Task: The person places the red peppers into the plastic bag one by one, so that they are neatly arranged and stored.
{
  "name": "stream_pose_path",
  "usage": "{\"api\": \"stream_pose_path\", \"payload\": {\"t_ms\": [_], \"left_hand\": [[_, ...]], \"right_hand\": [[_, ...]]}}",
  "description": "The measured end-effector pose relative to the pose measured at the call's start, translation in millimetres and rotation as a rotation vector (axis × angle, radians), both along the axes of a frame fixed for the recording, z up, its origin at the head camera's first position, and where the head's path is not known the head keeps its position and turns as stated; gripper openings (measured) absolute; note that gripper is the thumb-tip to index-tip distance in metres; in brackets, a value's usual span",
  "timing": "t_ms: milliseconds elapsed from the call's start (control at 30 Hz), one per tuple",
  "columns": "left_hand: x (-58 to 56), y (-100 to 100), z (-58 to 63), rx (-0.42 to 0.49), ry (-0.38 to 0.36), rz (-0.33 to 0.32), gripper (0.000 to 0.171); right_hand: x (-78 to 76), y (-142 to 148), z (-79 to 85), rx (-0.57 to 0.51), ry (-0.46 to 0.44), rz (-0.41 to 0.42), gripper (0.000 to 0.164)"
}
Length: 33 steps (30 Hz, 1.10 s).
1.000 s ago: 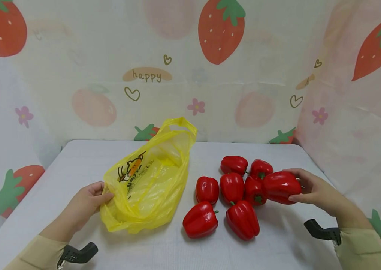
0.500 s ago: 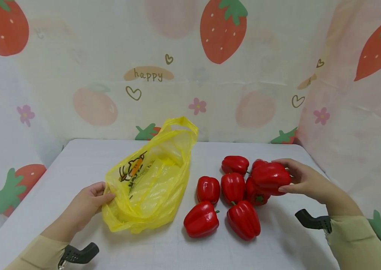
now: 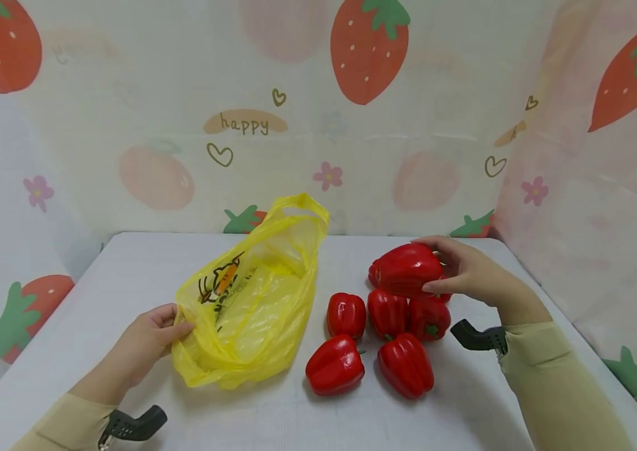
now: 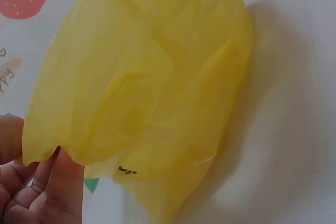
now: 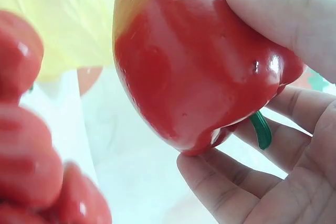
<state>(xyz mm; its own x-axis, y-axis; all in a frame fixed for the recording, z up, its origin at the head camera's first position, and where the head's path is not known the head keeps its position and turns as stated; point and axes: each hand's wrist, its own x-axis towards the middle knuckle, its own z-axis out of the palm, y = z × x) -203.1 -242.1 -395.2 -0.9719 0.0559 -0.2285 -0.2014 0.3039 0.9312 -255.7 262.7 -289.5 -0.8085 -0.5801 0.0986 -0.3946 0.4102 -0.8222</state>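
My left hand (image 3: 151,338) pinches the near-left edge of a yellow plastic bag (image 3: 250,307) between thumb and fingers. The bag's mouth gapes, with one handle loop standing up at the back. In the left wrist view the thin yellow plastic (image 4: 142,77) spreads out from the fingertips. My right hand (image 3: 470,269) grips a glossy red bell pepper (image 3: 405,269) by its stem end, above the back of the pepper group. Its green stem (image 5: 261,129) points toward the palm in the right wrist view. The held pepper overlaps the back peppers and hides most of them.
Several other red bell peppers lie on the white table right of the bag, including a front-left pepper (image 3: 335,365), a front-right pepper (image 3: 406,366) and a left pepper (image 3: 346,315). A strawberry-printed backdrop (image 3: 262,75) surrounds the table (image 3: 273,419) at back and sides.
My right hand has carried the held pepper left and toward the back, from the right side of the group to over the rear peppers. The left hand and bag stay nearly still.
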Motion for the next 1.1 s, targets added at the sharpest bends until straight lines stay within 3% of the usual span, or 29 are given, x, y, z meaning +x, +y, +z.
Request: {"api": "stream_pose_path", "payload": {"t_ms": [233,500,800,1100], "left_hand": [[-0.1,0,-2.0,0.009,-0.008,-0.002,0.052],[-1.6,2,-2.9,0.029,0.003,-0.01,0.052],[-3.5,3,-2.8,0.017,0.014,-0.015,0.048],[-2.1,2,-0.8,0.025,0.025,-0.021,0.045]], "right_hand": [[-10.4,-34,5.4,-0.017,-0.021,0.053,0.06],[-17.5,-69,12.8,-0.021,-0.067,0.047,0.06],[-14.2,-118,34.6,-0.033,-0.011,0.106,0.057],[-42.4,-166,24.5,-0.004,-0.009,0.185,0.063]]}}
